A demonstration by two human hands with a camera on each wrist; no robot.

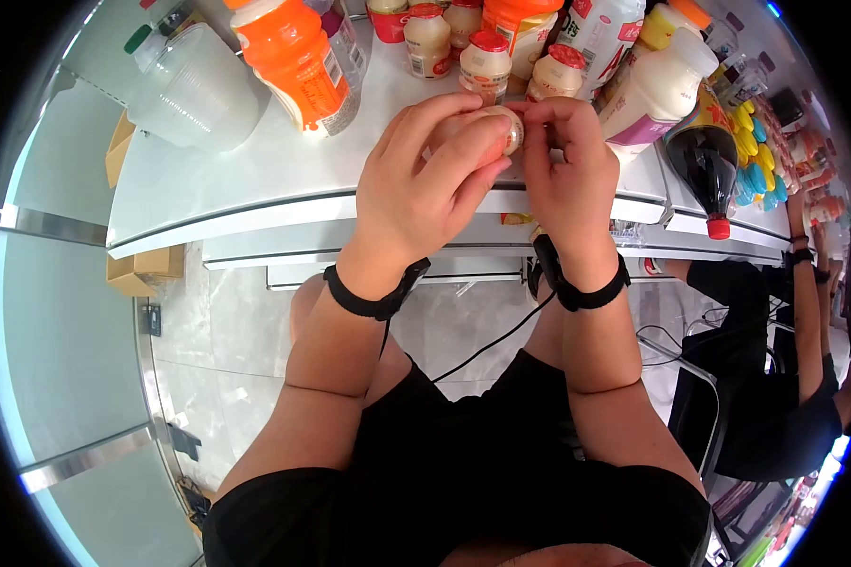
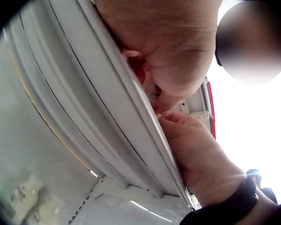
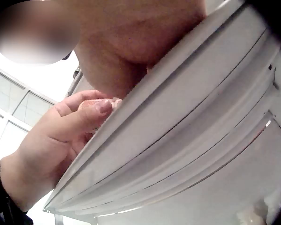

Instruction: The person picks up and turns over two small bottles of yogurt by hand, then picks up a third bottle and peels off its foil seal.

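Note:
My left hand (image 1: 421, 175) grips a small yogurt-drink bottle (image 1: 513, 132) on its side, close over the white shelf (image 1: 303, 175). One pale round end of the bottle points right; most of its body is hidden behind the fingers. My right hand (image 1: 574, 165) curls its fingers and thumb at that end and pinches at the bottle's edge. In the right wrist view, the left hand (image 3: 56, 133) wraps the reddish bottle body (image 3: 89, 104), thumb along it. The left wrist view shows the right hand (image 2: 196, 147) meeting the left at the shelf's edge.
Small red-capped yogurt-drink bottles (image 1: 485, 66) stand just beyond my hands. An orange bottle (image 1: 298, 66) and a clear jug (image 1: 194, 90) are at left. At right are a white bottle (image 1: 657, 94) and a dark soda bottle (image 1: 704, 165) tipped over the edge. Another person (image 1: 756, 359) sits at right.

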